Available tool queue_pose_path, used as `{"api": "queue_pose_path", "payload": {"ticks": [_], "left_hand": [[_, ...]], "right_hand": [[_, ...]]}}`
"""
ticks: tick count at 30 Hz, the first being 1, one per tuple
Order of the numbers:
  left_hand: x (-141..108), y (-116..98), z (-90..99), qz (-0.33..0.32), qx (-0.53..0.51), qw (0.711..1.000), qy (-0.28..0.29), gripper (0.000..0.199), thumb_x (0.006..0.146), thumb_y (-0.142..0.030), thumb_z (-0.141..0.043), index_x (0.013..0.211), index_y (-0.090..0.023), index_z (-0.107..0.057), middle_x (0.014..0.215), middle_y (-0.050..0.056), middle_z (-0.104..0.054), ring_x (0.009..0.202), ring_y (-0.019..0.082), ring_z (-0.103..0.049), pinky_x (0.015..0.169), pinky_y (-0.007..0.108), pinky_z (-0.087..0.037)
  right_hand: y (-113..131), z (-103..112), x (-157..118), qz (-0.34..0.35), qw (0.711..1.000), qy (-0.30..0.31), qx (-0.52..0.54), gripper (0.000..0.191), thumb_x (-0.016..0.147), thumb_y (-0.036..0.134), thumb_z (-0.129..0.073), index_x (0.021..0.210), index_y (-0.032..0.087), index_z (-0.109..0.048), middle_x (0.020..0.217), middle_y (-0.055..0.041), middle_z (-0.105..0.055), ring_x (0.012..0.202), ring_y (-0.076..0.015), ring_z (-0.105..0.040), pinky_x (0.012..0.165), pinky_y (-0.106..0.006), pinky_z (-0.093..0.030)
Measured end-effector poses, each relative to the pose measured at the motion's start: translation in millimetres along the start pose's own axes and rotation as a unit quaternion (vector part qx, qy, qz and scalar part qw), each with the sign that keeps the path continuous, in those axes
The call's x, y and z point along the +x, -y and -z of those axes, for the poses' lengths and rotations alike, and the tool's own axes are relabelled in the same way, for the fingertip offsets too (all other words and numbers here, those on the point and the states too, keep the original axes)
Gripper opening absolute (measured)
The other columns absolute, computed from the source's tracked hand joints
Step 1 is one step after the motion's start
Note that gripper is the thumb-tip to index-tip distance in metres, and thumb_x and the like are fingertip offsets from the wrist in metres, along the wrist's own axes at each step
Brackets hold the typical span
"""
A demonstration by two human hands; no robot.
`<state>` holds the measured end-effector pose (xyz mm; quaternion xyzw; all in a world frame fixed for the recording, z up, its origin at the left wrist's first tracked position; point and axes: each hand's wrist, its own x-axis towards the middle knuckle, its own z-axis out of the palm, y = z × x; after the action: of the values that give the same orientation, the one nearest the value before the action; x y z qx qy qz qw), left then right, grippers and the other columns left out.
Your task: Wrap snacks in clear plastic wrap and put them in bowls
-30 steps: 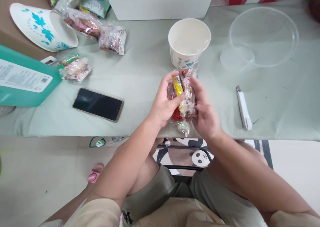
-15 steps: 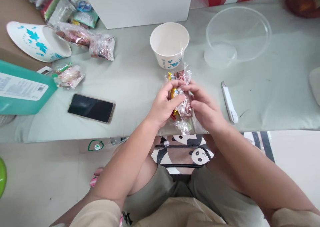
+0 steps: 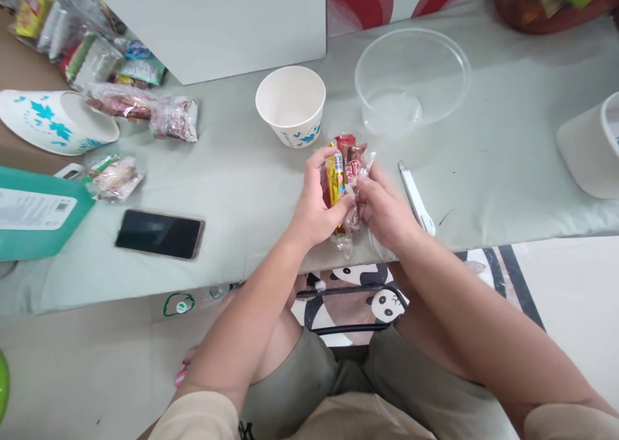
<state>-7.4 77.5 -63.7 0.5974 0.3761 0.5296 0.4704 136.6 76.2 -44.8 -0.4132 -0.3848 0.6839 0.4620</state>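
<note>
Near the table's front edge, my left hand [image 3: 316,204] is wrapped round the left side of a bundle of snack packets [image 3: 337,175], yellow, red and brown in clear plastic. My right hand [image 3: 384,208] pinches the clear wrapping at the bundle's right side. Just behind the bundle stands an upright white paper bowl [image 3: 290,101] with blue leaf prints. A clear round plastic tub [image 3: 413,72] sits to its right. The white box cutter [image 3: 416,199] lies beside my right hand.
A dark phone [image 3: 159,234], a teal jug [image 3: 43,214], wrapped snacks [image 3: 116,177] and a tipped paper bowl [image 3: 58,122] are at left. A white box [image 3: 217,20] stands behind. At right are a white container [image 3: 587,150] and a reddish bowl [image 3: 536,4].
The view has turned right. More of the yellow and brown packets shows between my hands, and my right hand has closed on the clear wrapping.
</note>
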Motion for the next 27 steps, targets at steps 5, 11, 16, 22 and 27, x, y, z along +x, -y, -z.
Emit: {"api": "queue_pose_path", "payload": {"ticks": [5, 11, 16, 22, 27], "left_hand": [[0, 1, -0.8, 0.019, 0.025, 1.000, 0.000, 0.077, 0.082, -0.045, -0.083, 0.144, -0.031, -0.040, 0.159, 0.013, -0.036, 0.153, 0.035, -0.038, 0.126, 0.051, -0.035], [6, -5, -8.3, 0.168, -0.161, 0.970, -0.070, 0.100, 0.078, -0.045, -0.087, 0.150, -0.041, -0.018, 0.146, 0.008, -0.056, 0.136, 0.029, -0.060, 0.117, 0.051, -0.047], [13, -10, -18.5, 0.217, -0.208, 0.944, -0.132, 0.086, 0.082, -0.040, -0.082, 0.146, -0.040, -0.025, 0.131, 0.004, -0.068, 0.124, 0.027, -0.069, 0.111, 0.048, -0.053], [15, -18, -19.4, 0.203, -0.213, 0.951, -0.096, 0.082, 0.090, -0.042, -0.072, 0.155, -0.040, -0.023, 0.138, 0.004, -0.068, 0.138, 0.029, -0.062, 0.116, 0.049, -0.050], [21, -32, -8.8, 0.190, -0.201, 0.957, -0.090, 0.073, 0.090, -0.048, -0.076, 0.150, -0.037, -0.035, 0.132, 0.007, -0.073, 0.134, 0.032, -0.065, 0.111, 0.051, -0.054]], "right_hand": [[9, -1, 0, 0.062, 0.994, -0.077, -0.052, 0.036, 0.088, 0.050, -0.073, 0.116, 0.029, -0.063, 0.124, -0.0028, -0.072, 0.116, -0.0242, -0.070, 0.106, -0.043, -0.057], [6, 3, 11, 0.004, 0.990, -0.138, 0.011, 0.026, 0.089, 0.044, -0.068, 0.108, 0.028, -0.062, 0.112, -0.0009, -0.074, 0.113, -0.0233, -0.071, 0.108, -0.045, -0.056], [7, 9, 5, -0.016, 0.988, -0.152, -0.029, 0.074, 0.082, 0.051, -0.079, 0.144, 0.033, -0.042, 0.143, -0.0059, -0.063, 0.131, -0.0272, -0.065, 0.116, -0.051, -0.052], [7, 9, -5, -0.007, 0.995, -0.091, -0.039, 0.096, 0.072, 0.057, -0.086, 0.149, 0.033, -0.034, 0.159, -0.0102, -0.051, 0.142, -0.0304, -0.056, 0.119, -0.053, -0.050], [4, -2, -5, -0.038, 0.994, -0.060, 0.086, 0.091, 0.067, 0.054, -0.087, 0.141, 0.034, -0.039, 0.145, -0.0062, -0.064, 0.131, -0.0300, -0.066, 0.111, -0.053, -0.057]]}}
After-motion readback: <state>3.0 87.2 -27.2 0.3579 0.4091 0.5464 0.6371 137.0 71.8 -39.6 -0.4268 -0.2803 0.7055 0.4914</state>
